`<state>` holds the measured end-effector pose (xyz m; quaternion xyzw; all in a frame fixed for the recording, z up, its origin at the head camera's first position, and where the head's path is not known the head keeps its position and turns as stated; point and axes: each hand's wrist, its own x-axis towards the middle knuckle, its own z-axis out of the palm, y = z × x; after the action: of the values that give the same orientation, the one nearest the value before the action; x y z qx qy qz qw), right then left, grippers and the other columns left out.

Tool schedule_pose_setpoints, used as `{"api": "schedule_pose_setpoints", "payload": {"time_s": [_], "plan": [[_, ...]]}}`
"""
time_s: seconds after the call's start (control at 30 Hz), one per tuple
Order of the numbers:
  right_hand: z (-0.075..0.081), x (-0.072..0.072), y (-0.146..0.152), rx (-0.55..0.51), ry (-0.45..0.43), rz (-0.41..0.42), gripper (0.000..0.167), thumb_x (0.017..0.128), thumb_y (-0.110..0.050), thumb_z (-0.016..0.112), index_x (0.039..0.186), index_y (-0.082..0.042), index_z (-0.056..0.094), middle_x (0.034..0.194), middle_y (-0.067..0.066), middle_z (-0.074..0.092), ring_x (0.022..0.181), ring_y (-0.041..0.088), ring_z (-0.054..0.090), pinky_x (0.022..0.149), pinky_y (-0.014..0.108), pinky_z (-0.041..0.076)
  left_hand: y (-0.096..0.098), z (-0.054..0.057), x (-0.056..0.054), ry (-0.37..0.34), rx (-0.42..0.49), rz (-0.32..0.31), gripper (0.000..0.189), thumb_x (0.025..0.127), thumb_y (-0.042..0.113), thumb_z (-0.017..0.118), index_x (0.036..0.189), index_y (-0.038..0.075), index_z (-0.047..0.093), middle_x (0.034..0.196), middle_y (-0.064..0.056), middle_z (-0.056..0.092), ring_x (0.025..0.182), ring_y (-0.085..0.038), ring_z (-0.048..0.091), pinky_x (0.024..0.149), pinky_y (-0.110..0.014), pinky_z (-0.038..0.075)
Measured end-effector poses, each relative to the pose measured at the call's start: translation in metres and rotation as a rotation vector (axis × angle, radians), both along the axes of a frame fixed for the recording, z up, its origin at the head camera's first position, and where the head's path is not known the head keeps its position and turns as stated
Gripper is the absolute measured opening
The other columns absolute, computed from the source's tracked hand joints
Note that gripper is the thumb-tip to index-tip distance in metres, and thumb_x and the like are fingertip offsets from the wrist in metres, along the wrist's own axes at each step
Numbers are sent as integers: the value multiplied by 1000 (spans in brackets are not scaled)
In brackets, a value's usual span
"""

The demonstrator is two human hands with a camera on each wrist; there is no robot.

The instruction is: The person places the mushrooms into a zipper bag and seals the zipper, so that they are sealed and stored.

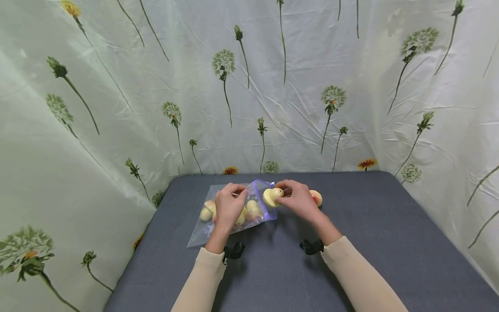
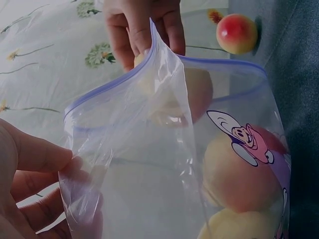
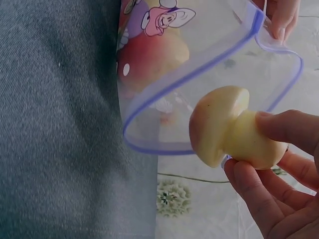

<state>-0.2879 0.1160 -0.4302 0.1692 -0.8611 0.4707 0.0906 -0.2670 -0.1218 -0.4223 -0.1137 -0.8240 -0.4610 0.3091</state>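
My right hand (image 1: pixel 298 200) grips a mushroom (image 3: pixel 212 127) by its pale stem, thumb on one side and fingers on the other. The rounded cap faces the mouth of a clear zip bag (image 2: pixel 134 184) with a purple seal and cartoon print. In the head view the cap overlaps the open mouth. My left hand (image 1: pixel 230 206) pinches the bag's upper side between thumb and fingers, and the mouth gapes. Several yellow and red mushrooms (image 2: pixel 241 174) lie inside the bag, partly behind my left hand in the head view.
One loose mushroom (image 1: pixel 317 198) with a red and yellow cap lies on the dark grey table (image 1: pixel 370 242), just beyond my right hand. A pale curtain (image 1: pixel 288 104) with dandelion prints hangs along the table's back edge and left side.
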Motion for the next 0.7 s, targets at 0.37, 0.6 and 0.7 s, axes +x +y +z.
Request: {"api": "schedule_pose_setpoints", "payload": {"time_s": [0.37, 0.6, 0.7], "plan": [[-6, -2, -18, -22, 44, -20, 37, 80, -16, 86, 115, -13, 73, 109, 0, 70, 84, 20, 70, 71, 32, 58, -1, 0, 1, 12, 12, -2, 5, 88, 9, 74, 87, 7, 79, 81, 2, 69, 70, -16, 64, 66, -35, 55], [-9, -2, -29, -36, 13, -34, 35, 81, -18, 86, 114, -17, 73, 108, -4, 70, 79, 17, 69, 68, 32, 58, -1, 3, 2, 4, 12, 5, 5, 89, 9, 74, 87, 10, 79, 82, 2, 69, 71, -15, 65, 67, -34, 55], [-10, -1, -33, -52, 6, -11, 34, 82, -17, 85, 113, -18, 73, 108, -4, 70, 81, 19, 70, 70, 33, 58, -1, 3, 1, 4, 12, 5, 5, 88, 8, 74, 86, 10, 79, 82, 1, 69, 71, -16, 65, 67, -34, 56]]}}
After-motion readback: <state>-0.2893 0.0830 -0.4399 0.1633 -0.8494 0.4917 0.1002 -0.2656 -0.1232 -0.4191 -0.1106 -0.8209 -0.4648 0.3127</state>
